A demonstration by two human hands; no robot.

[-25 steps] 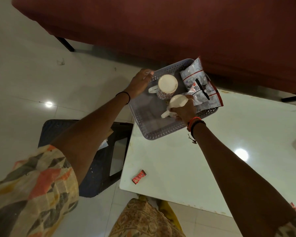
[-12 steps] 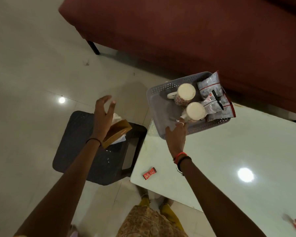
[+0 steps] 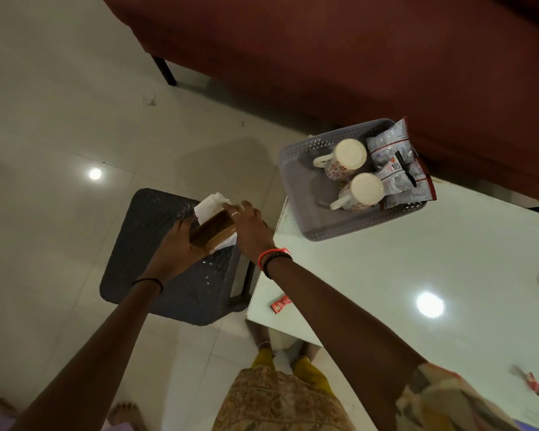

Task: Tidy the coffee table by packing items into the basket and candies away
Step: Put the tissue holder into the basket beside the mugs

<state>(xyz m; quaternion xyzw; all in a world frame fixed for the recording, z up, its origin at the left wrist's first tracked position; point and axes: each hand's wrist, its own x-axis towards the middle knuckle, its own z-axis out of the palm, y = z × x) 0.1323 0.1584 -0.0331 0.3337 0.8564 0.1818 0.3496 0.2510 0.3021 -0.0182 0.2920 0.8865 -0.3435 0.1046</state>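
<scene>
Both hands over a dark perforated plastic stool (image 3: 156, 275), off the desk's left edge. Left hand (image 3: 176, 247) and right hand (image 3: 251, 230) each close their grip on a brown box-shaped tissue holder (image 3: 212, 228), smooth-sided, tilted, one hand at each end; crumpled white tissue (image 3: 210, 204) sticks out at its 12 o'clock side. Whether the holder rests on the stool or is lifted, cannot tell. Desk (image 3: 402, 275) is white, glossy, with a bright lamp reflection; its near-left corner is rounded. Grey basket (image 3: 296, 157), lattice-walled plastic, rectangular with rounded corners, sits at the desk's 11 o'clock corner, its left end overhanging the edge. Inside: two ceramic mugs, upper mug (image 3: 346, 158) and lower mug (image 3: 360, 191), red-patterned, touching each other; shiny foil packets (image 3: 395, 157) stacked along the basket's right wall, one corner above the rim. The basket's left half is bare floor. Red candy (image 3: 280, 304), small wrapped rectangle, lies just inside the desk's left edge at 7 o'clock from the basket; second candy (image 3: 532, 382) near the desk's 4 o'clock edge. Wide bare desk surface between them. Maroon sofa (image 3: 355, 57) runs close behind the basket; pale polished floor tiles (image 3: 59, 104) lie open to the left.
</scene>
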